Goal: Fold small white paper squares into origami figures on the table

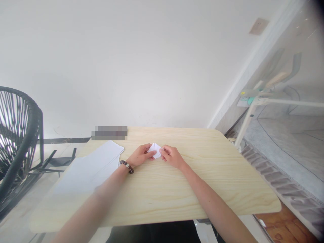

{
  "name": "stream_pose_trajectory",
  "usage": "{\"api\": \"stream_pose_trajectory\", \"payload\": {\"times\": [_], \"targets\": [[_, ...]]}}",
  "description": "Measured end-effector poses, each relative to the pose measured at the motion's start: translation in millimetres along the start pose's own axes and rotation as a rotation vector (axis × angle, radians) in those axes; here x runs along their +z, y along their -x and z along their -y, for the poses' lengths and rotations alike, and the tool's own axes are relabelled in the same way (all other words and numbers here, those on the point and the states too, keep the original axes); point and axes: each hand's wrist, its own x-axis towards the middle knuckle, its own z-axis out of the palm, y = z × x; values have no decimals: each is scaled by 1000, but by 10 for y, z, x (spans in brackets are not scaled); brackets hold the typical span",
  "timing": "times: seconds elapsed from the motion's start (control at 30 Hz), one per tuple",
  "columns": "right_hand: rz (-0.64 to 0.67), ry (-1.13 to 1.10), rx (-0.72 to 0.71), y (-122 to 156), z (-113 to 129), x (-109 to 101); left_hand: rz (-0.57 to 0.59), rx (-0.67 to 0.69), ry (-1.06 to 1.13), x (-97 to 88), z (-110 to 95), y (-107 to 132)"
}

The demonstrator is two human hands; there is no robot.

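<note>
A small piece of folded white paper (156,148) is held between my two hands over the middle of the table. My left hand (142,154) pinches its left side, thumb on top and fingers behind. At its right side, my right hand (172,156) grips the edge between thumb and curled fingers. Crease lines show on the paper's face, which has a roughly diamond-like outline. A dark beaded bracelet (127,166) circles my left wrist. Sheets of white paper (88,168) lie to the left, partly behind my left forearm.
The pale wooden table (215,189) stands against a white wall (152,67). A blurred-out dark object (110,133) sits at its back left edge. A black woven chair (32,135) is on the left, and a white metal frame (246,125) rises beyond the right edge.
</note>
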Motion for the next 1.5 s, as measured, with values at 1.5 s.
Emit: {"api": "stream_pose_trajectory", "payload": {"times": [1.5], "targets": [[-2,8,-19,-2,-14,-1,15,8,-7,-12,34,-17]]}}
